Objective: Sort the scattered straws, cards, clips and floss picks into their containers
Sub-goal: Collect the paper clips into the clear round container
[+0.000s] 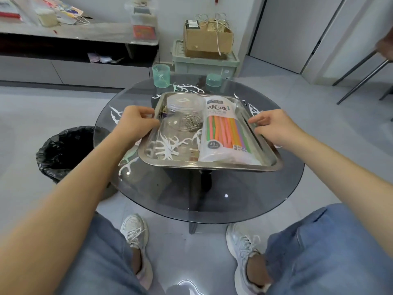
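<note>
A round dark glass table (pixel 212 199) stands just past the person's knees, its near part bare. On or just above it, I cannot tell which, is a steel tray (pixel 212 167). In the tray's near left corner lies a cluster of white floss picks (pixel 165 146). A sealed bag of coloured straws (pixel 223 128) runs along its right side, and a heap of paper clips (pixel 191 124) sits mid-tray against a clear round jar (pixel 182 105). The left hand (pixel 136 122) grips the tray's left rim with curled fingers, and the right hand (pixel 274 128) pinches the right rim just beside the straw bag. More loose picks (pixel 187 88) lie on the glass around the tray. At the far edge stand a teal cup (pixel 161 76) with a pick inside and a teal lid (pixel 213 80). A black-lined bin (pixel 63 150) stands on the floor to the left.
</note>
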Action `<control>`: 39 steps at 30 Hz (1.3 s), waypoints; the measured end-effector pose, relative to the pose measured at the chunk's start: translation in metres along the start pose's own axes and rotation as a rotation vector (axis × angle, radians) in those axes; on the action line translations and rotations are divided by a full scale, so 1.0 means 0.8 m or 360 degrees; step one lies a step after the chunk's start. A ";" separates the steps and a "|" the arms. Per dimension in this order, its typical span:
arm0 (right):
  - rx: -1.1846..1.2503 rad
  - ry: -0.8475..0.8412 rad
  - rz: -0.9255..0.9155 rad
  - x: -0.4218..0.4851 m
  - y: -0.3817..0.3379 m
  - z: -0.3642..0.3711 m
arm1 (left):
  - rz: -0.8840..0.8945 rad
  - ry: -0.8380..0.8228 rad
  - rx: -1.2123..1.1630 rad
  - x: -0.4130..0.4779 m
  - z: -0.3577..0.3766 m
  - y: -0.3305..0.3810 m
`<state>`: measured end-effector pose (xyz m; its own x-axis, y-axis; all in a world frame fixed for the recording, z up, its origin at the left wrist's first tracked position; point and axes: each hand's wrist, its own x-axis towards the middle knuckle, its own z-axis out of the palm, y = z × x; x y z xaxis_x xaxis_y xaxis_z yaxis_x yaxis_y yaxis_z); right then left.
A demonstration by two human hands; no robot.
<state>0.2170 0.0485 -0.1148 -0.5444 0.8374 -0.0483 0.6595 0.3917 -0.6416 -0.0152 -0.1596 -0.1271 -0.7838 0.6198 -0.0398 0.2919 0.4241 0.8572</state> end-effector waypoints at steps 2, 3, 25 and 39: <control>-0.0041 0.0004 -0.0024 -0.009 0.003 0.003 | 0.0058 -0.0016 0.0045 -0.005 0.000 -0.005; -0.0032 -0.0002 -0.0038 -0.014 0.006 0.005 | 0.0083 -0.0039 0.0068 -0.009 -0.001 -0.009; -0.1116 -0.0388 -0.0502 -0.018 0.111 0.033 | -0.0363 -0.0492 -0.0317 -0.038 -0.013 -0.037; -0.0870 -0.0193 -0.0566 0.120 0.105 0.024 | -0.0239 -0.0566 -0.0289 -0.056 0.028 -0.037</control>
<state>0.2103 0.1541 -0.1876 -0.8109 0.5851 -0.0118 0.5795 0.8001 -0.1551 0.0238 -0.1850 -0.1620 -0.5628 0.7627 -0.3187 0.0624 0.4236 0.9037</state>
